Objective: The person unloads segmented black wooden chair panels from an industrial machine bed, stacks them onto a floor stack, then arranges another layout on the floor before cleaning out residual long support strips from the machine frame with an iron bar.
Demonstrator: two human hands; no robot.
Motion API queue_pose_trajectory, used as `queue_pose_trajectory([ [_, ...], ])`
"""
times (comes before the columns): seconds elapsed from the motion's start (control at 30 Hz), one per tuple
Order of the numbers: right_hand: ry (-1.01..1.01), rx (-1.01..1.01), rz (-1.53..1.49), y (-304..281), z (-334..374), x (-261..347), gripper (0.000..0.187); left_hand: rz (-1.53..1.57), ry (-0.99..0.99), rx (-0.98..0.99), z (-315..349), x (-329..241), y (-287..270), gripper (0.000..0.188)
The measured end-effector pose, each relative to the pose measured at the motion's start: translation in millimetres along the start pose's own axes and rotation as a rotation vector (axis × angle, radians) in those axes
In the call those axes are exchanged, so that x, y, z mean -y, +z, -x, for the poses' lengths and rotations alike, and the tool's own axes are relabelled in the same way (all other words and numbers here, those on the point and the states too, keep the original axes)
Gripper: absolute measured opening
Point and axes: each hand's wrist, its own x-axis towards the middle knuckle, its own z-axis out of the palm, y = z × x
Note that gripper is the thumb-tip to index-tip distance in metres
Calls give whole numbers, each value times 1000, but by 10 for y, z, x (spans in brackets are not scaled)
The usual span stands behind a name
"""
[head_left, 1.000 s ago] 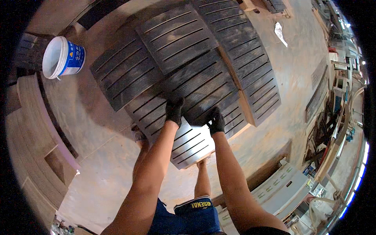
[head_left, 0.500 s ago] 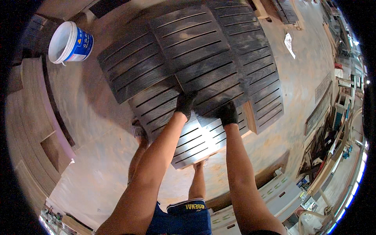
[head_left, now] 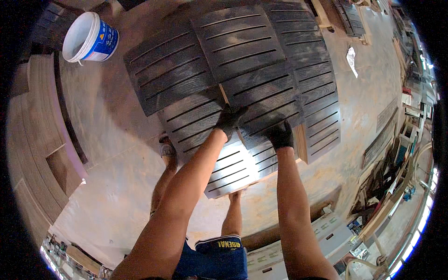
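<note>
Stacked dark boards with parallel grooves lie below my hands, both in black gloves. My left hand (head_left: 228, 122) is at the left edge of the middle black grooved panel (head_left: 263, 100), its thumb laid over the top and the other fingers partly hidden. At that panel's near right part, my right hand (head_left: 281, 136) grips the edge, fingertips partly out of sight. Under the near end sits another grooved panel (head_left: 228, 172), brightly lit. Further grooved panels lie to the left (head_left: 170, 70), beyond (head_left: 233, 35) and to the right (head_left: 319, 93).
A white and blue bucket (head_left: 93, 39) lies tipped at the far left. White paper (head_left: 352, 60) is on the floor to the right. Long boards (head_left: 39, 135) line the left side; timber and scraps (head_left: 382, 186) are at the right. My shoe (head_left: 166, 147) is beside the stack.
The middle panel has shifted slightly right with my hands, and the gap along its left edge shows wider. The whole view has also swung a little.
</note>
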Motion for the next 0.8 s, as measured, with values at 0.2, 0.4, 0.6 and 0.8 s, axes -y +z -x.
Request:
queue_pose_trajectory([
  [0.2,157,56,-307,135,17,-3,37,-281,261,-272,108,-108,108,63],
  [0.4,-22,159,-87,-60,-94,344,45,-238,646,-519,-212,-518,-461,42],
  [0.6,96,19,-401,287,13,131,38,-1121,866,-886,-1073,-1512,-696,49],
  [0.8,218,422,-395,796,324,-235,46,-827,363,-461,-1397,-1423,-210,57],
])
